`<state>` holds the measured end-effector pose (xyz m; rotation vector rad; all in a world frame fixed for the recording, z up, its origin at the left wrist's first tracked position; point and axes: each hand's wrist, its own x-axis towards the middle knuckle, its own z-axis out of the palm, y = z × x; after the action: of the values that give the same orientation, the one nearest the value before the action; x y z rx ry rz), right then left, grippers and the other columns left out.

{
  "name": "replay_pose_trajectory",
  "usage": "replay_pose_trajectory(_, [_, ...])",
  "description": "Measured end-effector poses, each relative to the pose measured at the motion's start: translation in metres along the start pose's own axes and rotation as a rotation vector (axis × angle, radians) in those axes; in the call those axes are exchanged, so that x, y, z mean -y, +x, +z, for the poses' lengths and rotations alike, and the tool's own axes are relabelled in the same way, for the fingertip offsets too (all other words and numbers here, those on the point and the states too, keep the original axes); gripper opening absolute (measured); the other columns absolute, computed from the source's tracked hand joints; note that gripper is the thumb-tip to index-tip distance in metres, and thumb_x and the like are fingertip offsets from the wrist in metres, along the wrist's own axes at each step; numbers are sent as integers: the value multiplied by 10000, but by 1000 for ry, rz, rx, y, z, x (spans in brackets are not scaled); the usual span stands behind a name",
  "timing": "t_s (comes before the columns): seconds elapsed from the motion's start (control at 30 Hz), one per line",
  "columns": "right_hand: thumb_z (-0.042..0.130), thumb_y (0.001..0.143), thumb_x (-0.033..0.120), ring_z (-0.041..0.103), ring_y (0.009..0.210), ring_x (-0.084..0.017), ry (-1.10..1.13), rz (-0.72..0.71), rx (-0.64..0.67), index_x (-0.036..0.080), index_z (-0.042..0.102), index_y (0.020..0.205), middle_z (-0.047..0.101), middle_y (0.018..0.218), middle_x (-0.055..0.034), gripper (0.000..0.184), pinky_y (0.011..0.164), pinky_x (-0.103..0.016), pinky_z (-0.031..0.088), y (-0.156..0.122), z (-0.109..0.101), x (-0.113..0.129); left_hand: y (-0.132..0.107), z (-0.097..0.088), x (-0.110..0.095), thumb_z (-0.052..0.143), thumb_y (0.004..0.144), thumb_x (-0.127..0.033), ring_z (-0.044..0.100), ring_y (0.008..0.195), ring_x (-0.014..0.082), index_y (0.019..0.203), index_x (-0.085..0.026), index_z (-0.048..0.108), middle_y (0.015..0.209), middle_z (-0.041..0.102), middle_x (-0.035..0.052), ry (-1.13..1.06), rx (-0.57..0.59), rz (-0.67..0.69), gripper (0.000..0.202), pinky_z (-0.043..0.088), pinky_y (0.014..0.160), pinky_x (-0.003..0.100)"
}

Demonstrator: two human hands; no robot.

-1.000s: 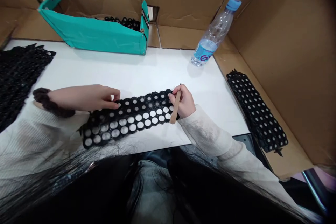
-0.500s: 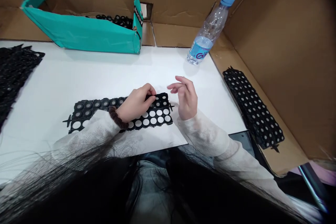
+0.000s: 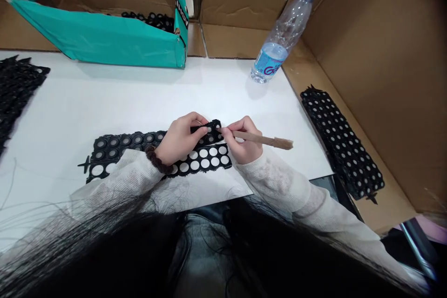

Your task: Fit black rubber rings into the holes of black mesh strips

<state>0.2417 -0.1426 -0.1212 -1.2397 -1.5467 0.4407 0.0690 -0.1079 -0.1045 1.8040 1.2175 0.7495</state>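
Note:
A long black sheet of round rings [image 3: 138,138] lies on the white table. Its upper rows show grey centres, and the piece with white discs [image 3: 205,163] lies along the near side. My left hand [image 3: 179,138] is closed on the upper rows near their right end, which is tilted up from the disc rows. Pinched in my right hand [image 3: 245,139] is a thin brown stick [image 3: 268,140], wood or cardboard, with a ragged outer end. Its other end meets the sheet's right corner; whether it presses into a ring I cannot tell.
A teal cardboard box [image 3: 122,44] with black ring pieces stands at the back left. Behind my hands is a water bottle [image 3: 270,56]. Stacked black sheets [image 3: 17,93] lie at the left, and another stack [image 3: 342,142] lies on the right cardboard ledge. Cardboard walls enclose the table.
My right hand has closed and moved down to the sheet's right end, with the brown stick now visible in it. The upper rows' right end has lifted away from the disc rows.

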Motion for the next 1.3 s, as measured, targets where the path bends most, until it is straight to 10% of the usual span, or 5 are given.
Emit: replay_pose_trajectory(1.3, [524, 836, 223, 520, 570, -88, -193, -246, 125, 193, 461, 694, 564, 648, 10, 158, 512, -230, 407, 1, 12, -2, -5, 0, -4, 521, 786, -250, 610, 756, 159, 866, -185, 603, 798, 668, 14, 5, 10, 24, 132, 444, 754, 306])
